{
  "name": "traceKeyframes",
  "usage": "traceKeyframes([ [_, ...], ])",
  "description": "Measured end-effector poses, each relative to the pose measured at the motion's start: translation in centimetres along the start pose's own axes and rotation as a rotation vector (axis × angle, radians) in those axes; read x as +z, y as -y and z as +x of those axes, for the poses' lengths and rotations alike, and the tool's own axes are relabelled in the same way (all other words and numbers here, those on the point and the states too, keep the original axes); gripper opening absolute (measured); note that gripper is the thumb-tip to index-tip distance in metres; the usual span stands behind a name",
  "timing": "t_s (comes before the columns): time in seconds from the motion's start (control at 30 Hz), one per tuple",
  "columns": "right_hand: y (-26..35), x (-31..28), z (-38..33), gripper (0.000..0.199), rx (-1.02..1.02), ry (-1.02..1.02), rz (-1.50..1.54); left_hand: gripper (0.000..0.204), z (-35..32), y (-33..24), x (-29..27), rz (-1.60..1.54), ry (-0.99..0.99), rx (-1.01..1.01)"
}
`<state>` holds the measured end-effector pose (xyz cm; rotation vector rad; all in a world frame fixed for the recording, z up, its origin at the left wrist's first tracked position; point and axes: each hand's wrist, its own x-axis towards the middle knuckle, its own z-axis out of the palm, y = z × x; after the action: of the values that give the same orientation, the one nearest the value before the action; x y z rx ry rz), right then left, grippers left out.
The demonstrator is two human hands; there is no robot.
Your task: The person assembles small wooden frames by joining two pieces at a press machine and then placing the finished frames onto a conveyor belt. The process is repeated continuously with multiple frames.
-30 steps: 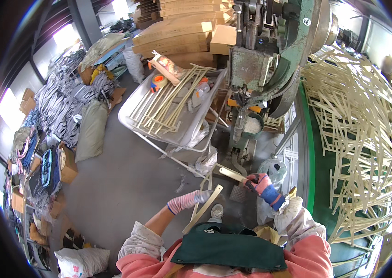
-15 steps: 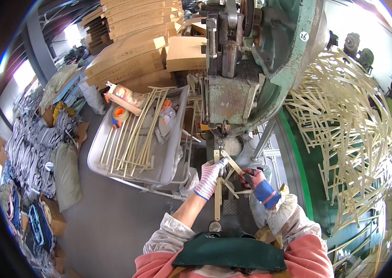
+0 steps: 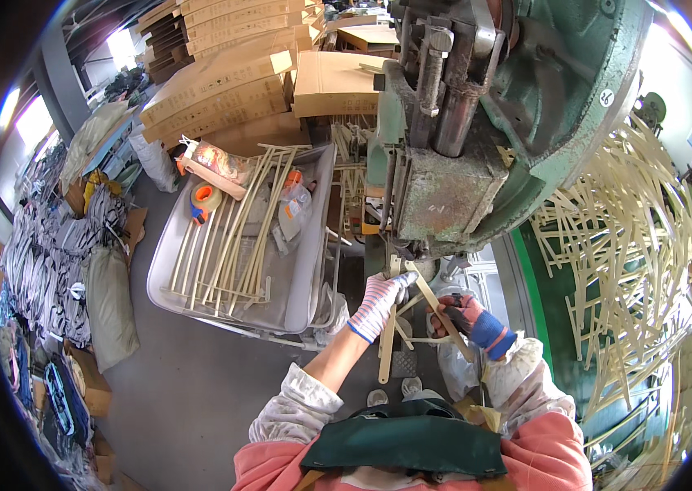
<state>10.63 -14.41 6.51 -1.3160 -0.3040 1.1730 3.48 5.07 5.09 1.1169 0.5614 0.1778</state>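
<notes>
My left hand (image 3: 383, 304), in a striped glove with grey fingertips, is closed near the top of a long flat cream strip (image 3: 387, 352) with rounded, holed ends. A second cream strip (image 3: 429, 291) slants down to the right from beside the first one's top. My right hand (image 3: 467, 319), in a red, blue and black glove, grips that second strip partway along, and its lower end shows below the fingers. Both strip tops lie just under the tooling of a green press (image 3: 460, 196). Whether the strips are joined there I cannot tell.
To the left stands a pale tub (image 3: 297, 304) holding cream frames (image 3: 235, 225), an orange tape roll (image 3: 204, 199) and a plastic bag (image 3: 293, 214). Cardboard boxes (image 3: 338, 86) are stacked behind. At right lies a large heap of cream strips (image 3: 616, 254). A foot pedal (image 3: 403, 364) is below.
The slanting strip hangs steeper, and more of it shows below my right hand, which has moved slightly right. The view has shifted, so the press appears larger and farther right.
</notes>
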Motion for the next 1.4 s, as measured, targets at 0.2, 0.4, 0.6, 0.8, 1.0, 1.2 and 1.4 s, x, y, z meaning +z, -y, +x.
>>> traceKeyframes([
  [0.2, -0.4, -7.2, 8.3, 0.027, -0.165, -0.027, -0.736, 0.017, -0.1, 0.7, -0.2, 0.009, -0.03, -0.045],
  [0.4, -3.7, -8.6, 18.5, 0.028, -0.177, -0.138, -1.018, 0.022, -2.3, 1.1, 0.1, 0.031, -0.034, -0.103],
  [0.6, -7.9, -12.3, 19.6, 0.029, -0.081, -0.205, -1.067, 0.024, -4.5, 2.9, -0.1, -0.055, -0.057, 0.014],
  [0.8, -12.1, -19.8, 14.9, 0.03, 0.145, -0.342, -1.083, 0.024, -5.9, 5.3, 0.2, -0.161, 0.003, 0.3],
  [1.0, -11.6, -20.1, 15.1, 0.031, 0.099, -0.358, -1.042, 0.013, -2.8, 5.0, 0.5, -0.213, -0.048, 0.367],
  [1.2, -11.1, -19.6, 14.7, 0.032, 0.084, -0.364, -1.024, 0.015, -1.5, 4.6, 1.1, -0.302, -0.039, 0.319],
  [1.4, -11.5, -20.2, 13.8, 0.033, 0.102, -0.37, -1.02, 0.008, -1.2, 4.8, 0.9, -0.313, -0.024, 0.357],
])
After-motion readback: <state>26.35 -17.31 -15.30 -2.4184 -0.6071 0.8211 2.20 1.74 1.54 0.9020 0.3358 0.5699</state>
